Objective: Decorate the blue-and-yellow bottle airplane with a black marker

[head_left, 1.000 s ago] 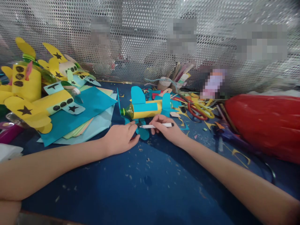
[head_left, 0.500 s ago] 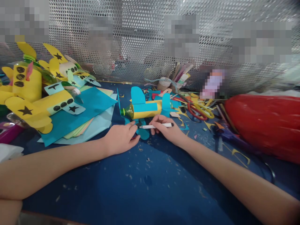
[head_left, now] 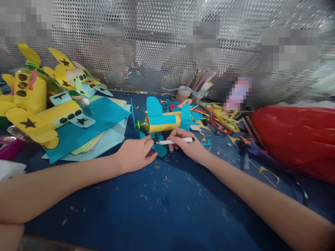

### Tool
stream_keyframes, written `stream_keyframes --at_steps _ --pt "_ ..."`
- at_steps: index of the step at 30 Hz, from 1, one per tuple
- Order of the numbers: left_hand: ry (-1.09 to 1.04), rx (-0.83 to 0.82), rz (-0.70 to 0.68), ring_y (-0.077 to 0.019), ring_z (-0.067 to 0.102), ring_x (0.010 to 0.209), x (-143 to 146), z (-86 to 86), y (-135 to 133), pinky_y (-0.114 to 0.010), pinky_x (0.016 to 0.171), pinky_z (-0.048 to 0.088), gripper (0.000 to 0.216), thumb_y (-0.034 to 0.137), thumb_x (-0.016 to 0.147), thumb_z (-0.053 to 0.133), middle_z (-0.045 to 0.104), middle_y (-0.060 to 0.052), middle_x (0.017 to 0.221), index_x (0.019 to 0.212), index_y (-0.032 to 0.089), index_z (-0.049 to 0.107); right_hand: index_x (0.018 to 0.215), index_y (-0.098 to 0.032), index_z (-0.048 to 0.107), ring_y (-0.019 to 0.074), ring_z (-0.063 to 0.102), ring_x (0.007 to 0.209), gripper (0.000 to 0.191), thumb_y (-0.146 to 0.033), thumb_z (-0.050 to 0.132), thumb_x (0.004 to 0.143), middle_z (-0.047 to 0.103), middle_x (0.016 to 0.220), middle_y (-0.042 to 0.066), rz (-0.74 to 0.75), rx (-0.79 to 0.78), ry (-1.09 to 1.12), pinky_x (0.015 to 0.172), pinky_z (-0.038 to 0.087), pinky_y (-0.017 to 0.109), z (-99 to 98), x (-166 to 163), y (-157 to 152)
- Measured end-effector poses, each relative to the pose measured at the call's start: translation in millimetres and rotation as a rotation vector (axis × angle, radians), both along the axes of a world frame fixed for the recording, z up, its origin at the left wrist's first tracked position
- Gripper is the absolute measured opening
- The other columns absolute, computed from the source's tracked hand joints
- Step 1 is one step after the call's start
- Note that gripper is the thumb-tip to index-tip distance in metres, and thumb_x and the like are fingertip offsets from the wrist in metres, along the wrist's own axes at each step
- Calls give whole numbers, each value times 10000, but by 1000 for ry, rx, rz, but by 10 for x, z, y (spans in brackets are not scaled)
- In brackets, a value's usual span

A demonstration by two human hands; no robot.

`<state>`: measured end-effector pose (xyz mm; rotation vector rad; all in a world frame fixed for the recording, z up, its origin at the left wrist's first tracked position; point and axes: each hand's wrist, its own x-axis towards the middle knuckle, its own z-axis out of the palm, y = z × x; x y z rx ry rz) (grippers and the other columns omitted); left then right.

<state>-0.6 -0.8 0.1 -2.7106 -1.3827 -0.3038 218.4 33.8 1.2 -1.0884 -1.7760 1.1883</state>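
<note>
Over blue tabletop point(head_left: 162, 209), gripping white marker point(head_left: 164, 142) in right hand point(head_left: 190, 146), touching blue cutout point(head_left: 160, 151) with loosely spread left hand point(head_left: 134, 154).

Left fingers point(head_left: 148, 143) cover a chunk of the blue paper cutout point(head_left: 160, 150), and some red bit point(head_left: 150, 152) under them is mostly hidden. Marker point(head_left: 187, 139) tip's too tiny to tell if it's touching. Big red thing point(head_left: 298, 137) runs off the right edge, purple one point(head_left: 10, 147) off the left. Background patches point(head_left: 202, 40) are just pixel mush.
</note>
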Motion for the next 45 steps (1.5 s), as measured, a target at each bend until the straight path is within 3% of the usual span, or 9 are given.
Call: stream_keyframes --at_steps 45 --pt "40 7 3 -299 751 866 10 -14 -5 -377 639 601 402 421 956 539 666 -197 1286 1180 108 655 723 -216 545 106 474 486 182 -354 597 829 624 535 -19 -28 -6 34 510 378 260 -23 4 19"
